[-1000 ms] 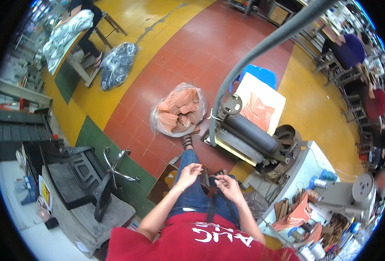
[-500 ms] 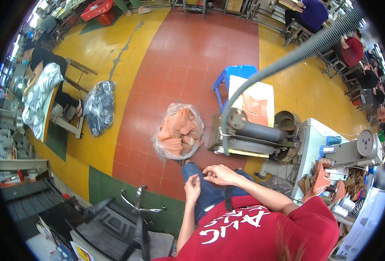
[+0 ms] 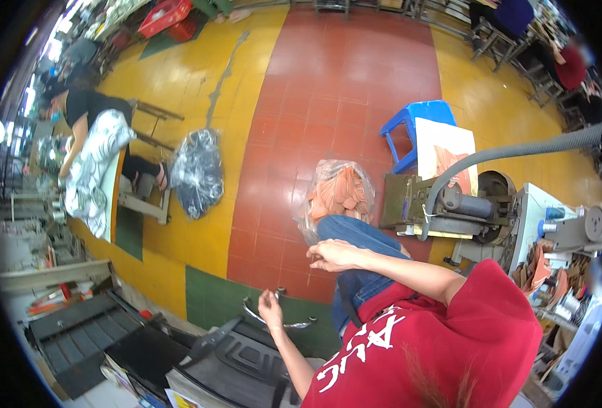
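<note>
My left hand (image 3: 270, 310) is by the chrome armrest of a black chair (image 3: 240, 360), its fingers curled in and nothing visible in them. Whether it touches the chrome cannot be made out. My right hand (image 3: 335, 256) hangs over my thigh in blue jeans (image 3: 355, 238), palm down, with loosely bent fingers a little apart and nothing held. Just beyond my knee, a clear plastic bag (image 3: 342, 194) full of orange cut pieces stands on the red floor, partly hidden by my leg.
Right of the bag stands a dark machine (image 3: 474, 206) with a grey hose (image 3: 519, 151), beside a blue stool (image 3: 410, 129) bearing a white sheet. A sewing machine (image 3: 573, 228) is farther right. At left, a bag of dark goods (image 3: 197, 173) lies near a person (image 3: 97, 112) bending over white cloth.
My hands have parted: the left went left toward the chair, the right stays before me. My leg has come forward over the bag's near side. The surroundings have shifted right in view.
</note>
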`<state>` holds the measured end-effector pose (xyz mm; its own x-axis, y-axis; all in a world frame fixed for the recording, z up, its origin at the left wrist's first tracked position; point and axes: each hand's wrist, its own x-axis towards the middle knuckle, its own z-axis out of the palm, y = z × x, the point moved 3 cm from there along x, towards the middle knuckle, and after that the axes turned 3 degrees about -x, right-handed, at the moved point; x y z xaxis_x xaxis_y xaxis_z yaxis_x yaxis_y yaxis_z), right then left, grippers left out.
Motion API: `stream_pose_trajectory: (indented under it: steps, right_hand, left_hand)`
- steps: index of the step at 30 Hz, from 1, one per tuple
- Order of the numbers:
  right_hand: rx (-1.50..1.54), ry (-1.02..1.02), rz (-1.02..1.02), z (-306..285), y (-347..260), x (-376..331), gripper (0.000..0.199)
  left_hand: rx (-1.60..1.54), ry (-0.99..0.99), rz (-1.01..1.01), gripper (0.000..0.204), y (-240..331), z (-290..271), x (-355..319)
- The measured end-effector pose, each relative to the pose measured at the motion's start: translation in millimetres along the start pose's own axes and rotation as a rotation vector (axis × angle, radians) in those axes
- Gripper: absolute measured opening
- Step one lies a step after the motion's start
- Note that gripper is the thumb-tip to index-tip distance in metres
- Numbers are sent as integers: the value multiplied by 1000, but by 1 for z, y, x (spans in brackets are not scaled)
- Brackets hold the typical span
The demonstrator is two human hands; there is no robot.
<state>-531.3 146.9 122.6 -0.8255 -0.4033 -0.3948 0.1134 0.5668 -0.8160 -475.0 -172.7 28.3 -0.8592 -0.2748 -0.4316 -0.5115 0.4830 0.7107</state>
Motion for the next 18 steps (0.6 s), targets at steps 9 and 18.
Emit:
stream_pose_trajectory:
  steps: [9, 18]
  right_hand:
    - [-33, 52, 98, -95, 32, 44, 40]
    - [1235, 719, 60, -222, 189, 127, 46]
  left_hand:
    - [-53, -287, -93, 36, 2, 50, 3]
    - [-165, -585, -238, 43, 190, 125, 141]
